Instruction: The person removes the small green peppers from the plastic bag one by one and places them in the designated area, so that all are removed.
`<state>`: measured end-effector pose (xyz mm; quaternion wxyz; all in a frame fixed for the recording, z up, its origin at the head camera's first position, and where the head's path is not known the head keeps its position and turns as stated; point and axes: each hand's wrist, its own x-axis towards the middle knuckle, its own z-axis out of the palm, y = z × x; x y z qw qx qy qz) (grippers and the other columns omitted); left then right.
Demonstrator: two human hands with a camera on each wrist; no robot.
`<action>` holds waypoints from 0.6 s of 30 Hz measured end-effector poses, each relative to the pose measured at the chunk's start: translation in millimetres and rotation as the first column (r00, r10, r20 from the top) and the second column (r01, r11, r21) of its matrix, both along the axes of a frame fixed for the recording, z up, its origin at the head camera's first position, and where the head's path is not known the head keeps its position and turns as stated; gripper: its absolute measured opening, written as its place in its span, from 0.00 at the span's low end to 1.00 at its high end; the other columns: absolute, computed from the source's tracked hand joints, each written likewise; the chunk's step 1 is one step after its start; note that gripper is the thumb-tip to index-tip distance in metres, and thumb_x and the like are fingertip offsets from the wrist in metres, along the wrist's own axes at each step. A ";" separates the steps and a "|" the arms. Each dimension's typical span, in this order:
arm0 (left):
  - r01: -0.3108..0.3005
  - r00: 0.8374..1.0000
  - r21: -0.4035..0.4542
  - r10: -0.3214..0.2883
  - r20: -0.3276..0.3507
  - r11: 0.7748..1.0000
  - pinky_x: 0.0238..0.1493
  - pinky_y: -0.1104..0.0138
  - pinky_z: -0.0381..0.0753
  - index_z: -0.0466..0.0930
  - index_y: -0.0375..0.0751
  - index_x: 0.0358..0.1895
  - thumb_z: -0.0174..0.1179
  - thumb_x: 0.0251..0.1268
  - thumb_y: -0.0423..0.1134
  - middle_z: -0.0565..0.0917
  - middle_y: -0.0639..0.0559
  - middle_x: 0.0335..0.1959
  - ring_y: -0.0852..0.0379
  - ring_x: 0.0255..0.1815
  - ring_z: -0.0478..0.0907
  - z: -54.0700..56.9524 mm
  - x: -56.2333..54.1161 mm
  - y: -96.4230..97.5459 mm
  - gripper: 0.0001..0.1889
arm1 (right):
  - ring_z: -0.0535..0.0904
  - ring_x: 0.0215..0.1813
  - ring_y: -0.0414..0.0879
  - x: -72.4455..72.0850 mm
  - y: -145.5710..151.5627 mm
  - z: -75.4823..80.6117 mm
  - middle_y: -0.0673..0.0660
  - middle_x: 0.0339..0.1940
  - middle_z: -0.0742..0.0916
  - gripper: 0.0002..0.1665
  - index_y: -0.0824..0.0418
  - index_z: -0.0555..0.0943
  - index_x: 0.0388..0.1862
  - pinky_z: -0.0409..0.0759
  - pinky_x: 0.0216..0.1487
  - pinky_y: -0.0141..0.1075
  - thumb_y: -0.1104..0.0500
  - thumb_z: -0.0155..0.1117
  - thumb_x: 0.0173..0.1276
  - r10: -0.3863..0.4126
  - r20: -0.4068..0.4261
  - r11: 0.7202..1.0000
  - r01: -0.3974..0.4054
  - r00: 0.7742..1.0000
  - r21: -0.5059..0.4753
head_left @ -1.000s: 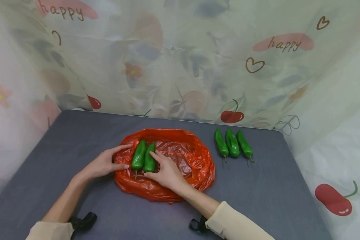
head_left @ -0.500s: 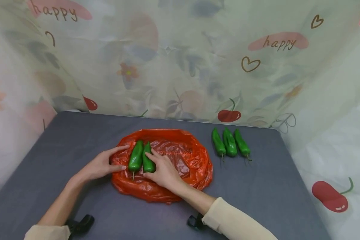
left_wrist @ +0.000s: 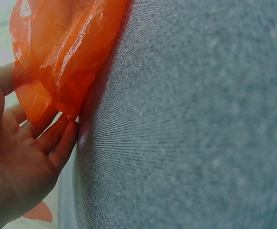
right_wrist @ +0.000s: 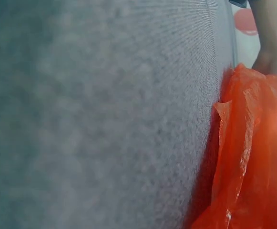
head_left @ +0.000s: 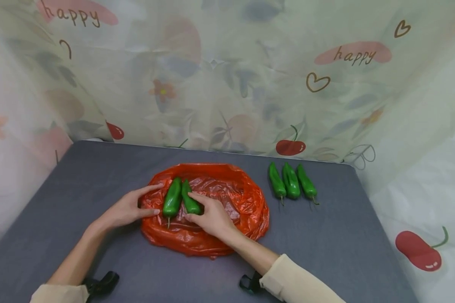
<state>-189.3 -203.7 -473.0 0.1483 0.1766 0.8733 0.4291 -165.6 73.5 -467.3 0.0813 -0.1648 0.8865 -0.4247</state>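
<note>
An orange-red plastic bag [head_left: 227, 185] lies spread on the table with its rim rolled into a low ring. Inside, toward its left, are two green peppers: a larger one [head_left: 172, 200] with its stem toward me, and a second pepper [head_left: 190, 201] just right of it. My right hand [head_left: 214, 219] pinches that second pepper between thumb and fingers, covering its stem end. At the bag's left rim, my left hand [head_left: 125, 208] holds the plastic, thumb and forefinger over the edge. The left wrist view shows the other fingers [left_wrist: 64, 143] against the bag's outside.
Three more green peppers [head_left: 291, 182] lie side by side on the grey tabletop [head_left: 326, 244], right of the bag. A printed curtain [head_left: 227, 84] hangs behind the table and along both sides. Black wrist straps sit near both cuffs.
The pepper in my right hand has swung its near end to the right, widening the gap from the larger pepper. My left hand stays at the bag's rim.
</note>
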 end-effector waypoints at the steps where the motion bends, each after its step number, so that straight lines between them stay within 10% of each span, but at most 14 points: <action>1: -0.001 1.000 0.000 0.001 0.001 1.000 0.60 0.44 0.71 0.64 0.47 0.75 0.69 0.63 0.48 0.68 0.34 0.70 0.38 0.65 0.69 0.0 0.1 -0.2 0.38 | 0.79 0.53 0.39 0.0 1.0 0.1 0.51 0.67 0.79 0.36 0.51 0.74 0.71 0.77 0.50 0.32 0.54 0.73 0.64 -0.003 0.006 1.000 0.003 1.000 -0.010; 18: -0.002 1.000 0.004 0.001 0.004 1.000 0.59 0.45 0.71 0.64 0.48 0.75 0.67 0.65 0.48 0.69 0.34 0.69 0.40 0.63 0.71 1.3 0.3 -0.1 0.37 | 0.82 0.43 0.43 10.1 31.4 16.8 0.53 0.53 0.84 0.32 0.50 0.76 0.69 0.80 0.40 0.32 0.60 0.69 0.66 -0.045 0.139 0.958 0.082 0.989 -0.275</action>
